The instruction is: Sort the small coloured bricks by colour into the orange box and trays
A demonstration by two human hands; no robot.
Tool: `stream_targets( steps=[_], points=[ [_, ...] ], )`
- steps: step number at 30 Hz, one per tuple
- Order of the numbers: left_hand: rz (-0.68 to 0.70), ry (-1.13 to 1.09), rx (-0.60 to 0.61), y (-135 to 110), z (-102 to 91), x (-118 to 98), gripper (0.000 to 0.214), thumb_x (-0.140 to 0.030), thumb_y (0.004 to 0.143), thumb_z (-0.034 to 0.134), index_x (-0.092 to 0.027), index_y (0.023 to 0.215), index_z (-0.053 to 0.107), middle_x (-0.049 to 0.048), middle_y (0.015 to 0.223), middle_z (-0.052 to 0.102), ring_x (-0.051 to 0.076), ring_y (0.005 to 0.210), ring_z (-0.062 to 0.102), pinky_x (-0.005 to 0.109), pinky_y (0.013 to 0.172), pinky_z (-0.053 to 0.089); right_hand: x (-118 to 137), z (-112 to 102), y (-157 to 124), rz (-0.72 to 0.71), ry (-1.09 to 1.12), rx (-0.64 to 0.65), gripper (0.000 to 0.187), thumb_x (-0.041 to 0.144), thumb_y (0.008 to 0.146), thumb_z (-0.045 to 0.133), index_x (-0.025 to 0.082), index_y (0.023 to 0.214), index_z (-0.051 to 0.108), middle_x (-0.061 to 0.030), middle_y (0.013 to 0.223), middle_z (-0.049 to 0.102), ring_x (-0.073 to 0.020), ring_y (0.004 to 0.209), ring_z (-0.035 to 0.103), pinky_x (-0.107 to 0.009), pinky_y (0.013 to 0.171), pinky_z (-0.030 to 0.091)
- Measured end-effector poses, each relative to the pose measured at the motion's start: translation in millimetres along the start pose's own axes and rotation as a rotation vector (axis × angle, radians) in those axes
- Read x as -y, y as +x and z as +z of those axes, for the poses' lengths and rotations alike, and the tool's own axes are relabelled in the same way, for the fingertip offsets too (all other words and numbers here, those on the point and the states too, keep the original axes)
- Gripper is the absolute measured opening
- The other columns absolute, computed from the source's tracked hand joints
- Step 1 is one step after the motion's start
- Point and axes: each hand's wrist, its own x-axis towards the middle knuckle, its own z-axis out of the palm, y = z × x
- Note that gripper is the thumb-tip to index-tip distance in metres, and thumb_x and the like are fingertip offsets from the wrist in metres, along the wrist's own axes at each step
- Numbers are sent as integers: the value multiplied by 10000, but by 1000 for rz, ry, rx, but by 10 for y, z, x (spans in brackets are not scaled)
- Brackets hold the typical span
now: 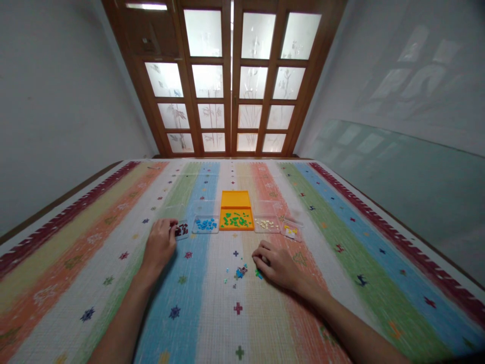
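Note:
My left hand (161, 245) rests on the striped cloth with its fingertips pinched at the clear box of dark red pieces (182, 230). My right hand (276, 265) lies curled on the cloth, fingers closed, just right of a small cluster of loose coloured pieces (240, 272). Whether it holds a piece is hidden. In a row behind stand a clear box of blue pieces (205, 224), an orange box of green pieces (236, 220) with its lid open, a clear box of pale pieces (267, 224) and a clear box of yellow pieces (291, 230).
The striped cloth (113, 253) covers a wide flat surface. A glass panel (397, 172) leans along the right wall. A wooden door with frosted panes (231, 81) stands behind the far edge.

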Motion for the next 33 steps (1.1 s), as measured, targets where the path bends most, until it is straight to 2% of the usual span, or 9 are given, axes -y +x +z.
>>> stream_targets(
  steps=[5, 15, 19, 22, 25, 27, 29, 31, 33],
  points=[
    [-39, 95, -1, 3, 30, 144, 191, -252, 909, 396, -194, 892, 577, 126, 928, 633, 304, 933, 607, 475, 897, 518, -7, -3, 0, 19, -8, 22, 160, 163, 932, 543, 173, 873, 691, -43, 855, 645, -141, 704, 594, -259, 652, 398],
    [-29, 182, 65, -9, 72, 249, 254, -232, 904, 389, -182, 875, 636, 138, 896, 662, 319, 901, 621, 476, 872, 513, 31, -38, 5, 27, 2, 44, 169, 160, 931, 537, 169, 870, 694, -46, 867, 651, -141, 715, 602, -260, 661, 408],
    [10, 160, -10, 8, 33, 224, 265, -193, 896, 385, -170, 925, 647, 145, 934, 682, 321, 920, 628, 481, 882, 514, 28, -33, 5, 29, 2, 42, 163, 162, 932, 541, 170, 873, 693, -46, 868, 653, -142, 721, 605, -259, 664, 408],
    [79, 75, -141, 16, 2, 70, 210, -234, 913, 446, -171, 959, 642, 119, 930, 676, 290, 906, 633, 446, 865, 529, 27, -20, 11, 27, 3, 32, 158, 156, 928, 548, 173, 872, 694, -40, 863, 652, -135, 699, 593, -256, 651, 400],
    [173, -63, -186, -31, -2, -216, 147, -243, 932, 501, -188, 966, 633, 62, 872, 652, 222, 803, 625, 367, 776, 543, 42, -5, 39, 18, 16, 30, 153, 152, 925, 557, 168, 875, 700, -40, 861, 651, -134, 698, 592, -255, 652, 401],
    [278, -176, -130, -107, 18, -442, 121, -215, 930, 523, -190, 985, 627, 46, 866, 640, 194, 787, 617, 334, 751, 539, 66, 6, 71, 10, 21, 31, 148, 150, 923, 565, 165, 882, 707, -42, 865, 652, -140, 717, 600, -256, 661, 406],
    [393, -280, -20, -213, 53, -661, 131, -174, 913, 532, -191, 1007, 622, 55, 914, 640, 190, 836, 618, 328, 775, 536, 96, 18, 106, 3, 19, 39, 144, 154, 925, 575, 165, 899, 716, -43, 873, 654, -145, 730, 605, -257, 662, 408],
    [497, -382, 120, -326, 97, -845, 150, -161, 868, 552, -192, 1002, 610, 71, 948, 630, 204, 900, 615, 336, 803, 537, 127, 30, 133, -3, 11, 48, 144, 167, 932, 583, 169, 929, 727, -44, 887, 656, -148, 737, 609, -259, 661, 408],
    [534, -437, 291, -423, 142, -973, 153, -153, 814, 568, -194, 958, 602, 70, 927, 610, 209, 898, 601, 339, 797, 529, 149, 44, 147, -7, 6, 54, 152, 178, 940, 584, 176, 962, 735, -46, 899, 655, -150, 747, 615, -259, 667, 414]
  ],
)
